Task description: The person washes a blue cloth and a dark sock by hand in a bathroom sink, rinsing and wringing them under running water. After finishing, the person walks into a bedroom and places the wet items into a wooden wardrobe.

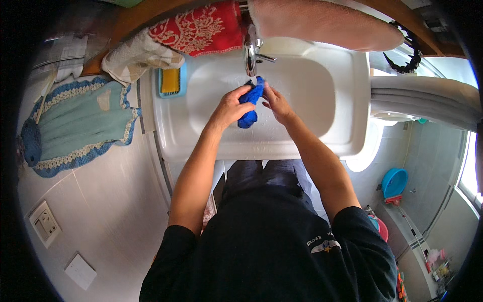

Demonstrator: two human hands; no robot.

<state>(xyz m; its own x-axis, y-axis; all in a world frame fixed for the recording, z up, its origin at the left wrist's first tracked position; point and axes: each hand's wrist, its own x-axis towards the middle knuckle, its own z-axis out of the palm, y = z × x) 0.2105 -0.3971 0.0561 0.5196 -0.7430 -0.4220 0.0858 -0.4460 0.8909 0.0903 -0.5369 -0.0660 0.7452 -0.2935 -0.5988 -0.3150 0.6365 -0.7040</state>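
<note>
A wet-looking blue cloth (252,99) is bunched up under the spout of the chrome faucet (249,56), over the white washbasin (309,94). My left hand (231,107) grips it from the left, thumb and fingers wrapped around its middle. At its upper right edge, the fingertips of my right hand (277,101) hold the cloth, with the palm apart from it. Water runs from the spout onto the top of the cloth, and drops dot the basin around it. The faucet's lever points right.
A yellow soap bar or sponge (170,80) sits in a light-blue dish (182,81) on the basin's left ledge. Red (200,28) and pink (324,24) towels hang behind the faucet. A grey curtain (422,99) hangs to the right. A fringed green cloth (83,120) covers part of the left wall.
</note>
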